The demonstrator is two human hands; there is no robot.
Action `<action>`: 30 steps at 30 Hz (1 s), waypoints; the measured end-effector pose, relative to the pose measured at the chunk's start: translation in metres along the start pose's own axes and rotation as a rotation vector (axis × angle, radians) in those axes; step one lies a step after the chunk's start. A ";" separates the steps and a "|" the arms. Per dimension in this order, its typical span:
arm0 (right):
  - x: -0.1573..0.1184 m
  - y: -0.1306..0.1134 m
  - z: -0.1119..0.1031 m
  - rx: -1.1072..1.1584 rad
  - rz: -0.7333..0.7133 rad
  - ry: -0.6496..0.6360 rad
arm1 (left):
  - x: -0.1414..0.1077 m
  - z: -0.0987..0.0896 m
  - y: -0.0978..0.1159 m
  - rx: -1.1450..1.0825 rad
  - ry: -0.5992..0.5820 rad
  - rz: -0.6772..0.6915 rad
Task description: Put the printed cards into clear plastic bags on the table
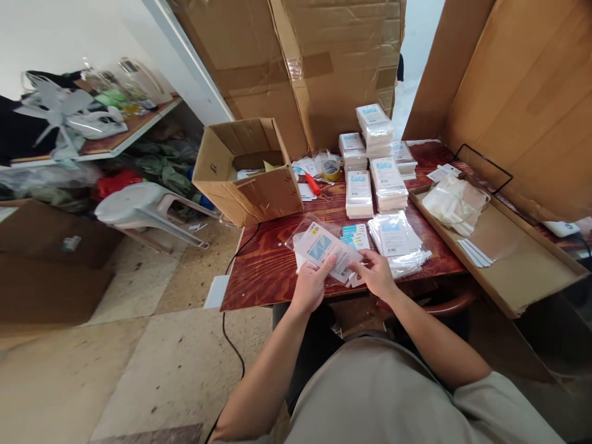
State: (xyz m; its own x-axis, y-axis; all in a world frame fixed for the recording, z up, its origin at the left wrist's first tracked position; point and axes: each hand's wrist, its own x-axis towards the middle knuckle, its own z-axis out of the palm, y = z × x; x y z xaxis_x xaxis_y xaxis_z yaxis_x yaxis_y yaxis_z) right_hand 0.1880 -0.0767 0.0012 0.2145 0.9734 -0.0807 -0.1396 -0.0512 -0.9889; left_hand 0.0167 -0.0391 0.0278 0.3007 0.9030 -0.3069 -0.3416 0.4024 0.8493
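Note:
Near the front edge of the red-brown wooden table, my left hand (pixel 313 283) pinches the lower left side of a printed card (pixel 322 248) in a clear plastic sleeve. My right hand (pixel 375 274) is closed on the card's right end, fingertips at its corner. The card lies tilted, with blue and yellow print facing up. Just behind it, small blue, white and yellow cards (pixel 355 234) are spread on the table. To the right lies a loose pile of sleeved cards (pixel 395 237).
Several stacks of packed cards (pixel 372 126) stand at the back. An open cardboard box (pixel 259 197) sits at the left, with a red-handled tool (pixel 312 184) and tape roll (pixel 330 166) beside it. A shallow cardboard tray (pixel 522 265) holds a plastic-wrapped bundle (pixel 456 203).

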 end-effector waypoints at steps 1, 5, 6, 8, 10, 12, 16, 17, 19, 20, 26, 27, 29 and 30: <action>-0.001 0.000 0.001 -0.023 0.019 0.024 | 0.000 0.001 -0.001 0.034 -0.010 -0.017; -0.007 -0.008 -0.004 -0.010 0.115 -0.063 | 0.005 -0.003 -0.003 0.066 0.020 -0.033; -0.009 -0.010 -0.006 -0.004 0.127 -0.129 | 0.006 -0.005 -0.003 0.057 0.037 -0.011; -0.011 -0.014 -0.008 -0.015 0.129 -0.189 | 0.007 -0.007 -0.003 0.052 0.053 0.029; -0.013 -0.014 -0.007 -0.047 0.123 -0.123 | 0.005 -0.008 -0.003 0.095 0.021 0.017; -0.014 -0.012 -0.002 -0.105 0.089 -0.010 | 0.003 -0.007 -0.003 0.176 -0.041 -0.007; -0.013 -0.004 0.008 -0.200 -0.041 0.113 | -0.001 -0.005 -0.003 0.347 -0.147 0.018; -0.012 -0.003 0.008 -0.157 -0.039 0.095 | -0.001 -0.005 -0.002 0.394 -0.168 0.011; -0.008 -0.005 0.002 -0.054 -0.002 0.034 | 0.001 -0.007 -0.001 0.517 -0.239 -0.048; -0.005 -0.008 -0.006 -0.036 0.004 0.030 | 0.003 -0.009 -0.001 0.591 -0.269 -0.068; 0.024 -0.026 -0.092 -0.593 -0.111 0.432 | 0.028 -0.041 0.011 1.392 0.391 0.242; 0.029 -0.026 -0.105 -0.737 -0.067 0.488 | 0.033 -0.048 0.014 1.516 0.474 0.220; 0.035 -0.023 -0.121 -0.996 -0.002 0.589 | 0.043 -0.061 0.019 1.623 0.499 0.087; 0.036 -0.020 -0.124 -1.091 -0.012 0.638 | 0.047 -0.066 0.021 1.620 0.479 0.025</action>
State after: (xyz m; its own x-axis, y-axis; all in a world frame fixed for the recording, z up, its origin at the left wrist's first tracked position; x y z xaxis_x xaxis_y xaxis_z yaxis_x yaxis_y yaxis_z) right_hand 0.3181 -0.0685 0.0031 0.6795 0.7102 0.1841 0.6686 -0.4962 -0.5538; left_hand -0.0353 0.0217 0.0025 -0.0720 0.9898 -0.1226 0.9487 0.1059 0.2980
